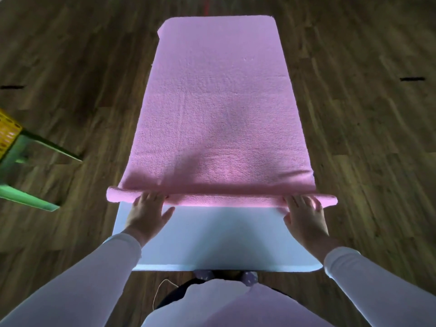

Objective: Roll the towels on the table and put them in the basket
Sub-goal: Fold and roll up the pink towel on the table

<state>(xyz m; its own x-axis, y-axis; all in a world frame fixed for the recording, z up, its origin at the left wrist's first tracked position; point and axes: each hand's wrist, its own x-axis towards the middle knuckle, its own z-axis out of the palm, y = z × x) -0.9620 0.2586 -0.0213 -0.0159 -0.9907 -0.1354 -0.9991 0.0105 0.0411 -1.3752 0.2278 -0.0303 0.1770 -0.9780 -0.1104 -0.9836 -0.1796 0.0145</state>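
Observation:
A pink towel point(219, 109) lies flat along the white table point(219, 237), covering all but the near end. Its near edge is turned into a thin roll that spans the table's width. My left hand point(147, 214) rests on the left part of that roll, fingers laid over it and thumb spread on the table side. My right hand point(304, 214) lies on the right part of the roll in the same way. A yellow perforated basket point(8, 133) shows at the left edge of the view, only a corner of it visible.
The basket sits on a green stool point(28, 161) left of the table. Dark wood floor point(365, 138) surrounds the table on all sides. A thin cord point(162, 291) hangs near my body below the table's near edge.

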